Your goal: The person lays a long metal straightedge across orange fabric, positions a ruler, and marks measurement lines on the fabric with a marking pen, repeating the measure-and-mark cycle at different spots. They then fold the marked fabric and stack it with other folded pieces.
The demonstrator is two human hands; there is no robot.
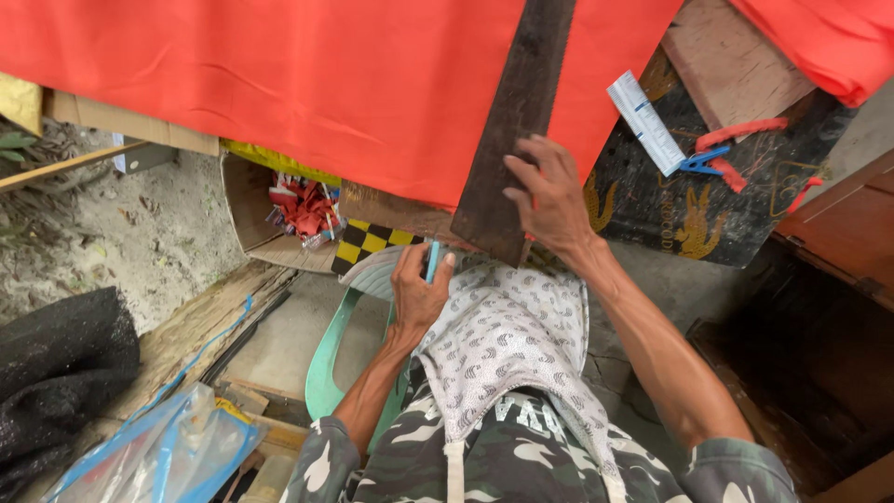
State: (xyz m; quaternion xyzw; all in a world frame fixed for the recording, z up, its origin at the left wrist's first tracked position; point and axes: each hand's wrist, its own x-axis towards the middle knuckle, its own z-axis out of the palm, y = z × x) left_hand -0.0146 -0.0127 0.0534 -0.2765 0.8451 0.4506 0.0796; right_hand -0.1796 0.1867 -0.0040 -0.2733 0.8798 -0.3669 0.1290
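Head view: left hand (pixel 419 291) grips blue pen (pixel 432 261); right hand (pixel 551 200) presses open on dark board (pixel 517 112)

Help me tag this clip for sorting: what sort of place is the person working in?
Probably a makeshift outdoor workshop. The right hand presses a dark wooden straightedge onto red fabric, the left hand holds a light blue marker, and a scrap-filled cardboard box sits on sandy ground.

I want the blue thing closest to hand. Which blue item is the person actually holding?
The slim blue pen, gripped in the left hand; the blue clothespin lies apart on the dark board.
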